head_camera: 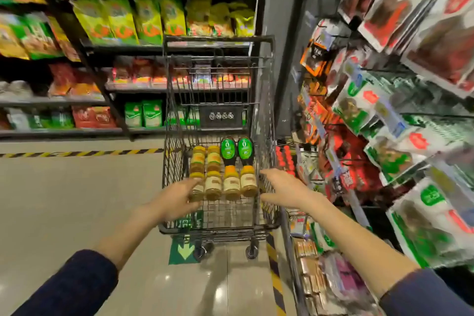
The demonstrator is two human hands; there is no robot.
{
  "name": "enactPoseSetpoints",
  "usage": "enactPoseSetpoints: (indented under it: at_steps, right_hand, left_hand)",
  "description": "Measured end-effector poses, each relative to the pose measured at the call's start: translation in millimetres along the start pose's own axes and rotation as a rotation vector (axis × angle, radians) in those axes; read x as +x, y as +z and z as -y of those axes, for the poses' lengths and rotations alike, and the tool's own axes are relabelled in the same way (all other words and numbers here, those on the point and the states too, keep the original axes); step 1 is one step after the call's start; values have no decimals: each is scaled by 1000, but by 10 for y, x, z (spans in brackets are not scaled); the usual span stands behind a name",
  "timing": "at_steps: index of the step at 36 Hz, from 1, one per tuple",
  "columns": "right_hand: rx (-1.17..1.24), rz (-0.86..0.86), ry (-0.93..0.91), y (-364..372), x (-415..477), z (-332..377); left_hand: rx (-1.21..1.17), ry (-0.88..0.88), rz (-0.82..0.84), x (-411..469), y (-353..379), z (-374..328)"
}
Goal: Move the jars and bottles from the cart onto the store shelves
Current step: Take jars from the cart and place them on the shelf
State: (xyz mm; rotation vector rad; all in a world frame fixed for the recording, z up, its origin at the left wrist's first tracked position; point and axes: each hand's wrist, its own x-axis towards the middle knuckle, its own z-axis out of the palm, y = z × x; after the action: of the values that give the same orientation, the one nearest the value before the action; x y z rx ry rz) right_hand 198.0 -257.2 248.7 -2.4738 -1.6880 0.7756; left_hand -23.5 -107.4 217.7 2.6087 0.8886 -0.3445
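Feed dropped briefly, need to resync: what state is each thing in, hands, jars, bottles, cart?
left hand: at the front-left jar, grip unclear.
right hand: open, fingers straight, over the right side of the cart.
jars: lidded, in the cart.
bottles: two, in the cart behind the jars.
cart: loaded, upright.

The left hand (179,199) hides one side of the leftmost small amber glass jar with a yellow lid (198,188) in the black wire shopping cart (218,39); whether its fingers (190,185) curl round it cannot be told. The jar labels are too blurred to read (likewise those of the green-labelled dark bottles (228,149)). Packets on the black store shelves (123,46) smear with motion. The dark blue sleeves (77,287) are cut off by the bottom edge.
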Motion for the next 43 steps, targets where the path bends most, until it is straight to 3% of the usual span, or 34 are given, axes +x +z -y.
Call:
enactPoseSetpoints:
  at_steps: [10, 28, 39, 43]
  right_hand:
    - [160, 124, -78, 355, 1145, 77]
    - [591, 342, 150, 1225, 2979, -147]
    - [436, 428, 210, 1609, 3515, -220]
    - [414, 394, 177, 1714, 3569, -268]
  left_hand:
    - [-150, -212, 40, 650, 397, 575]
    - [-496, -493, 188, 2400, 1351, 1519]
    - [-568, -643, 208, 2753, 1925, 1711]
    - [-698, -708, 187, 2816, 2073, 1730]
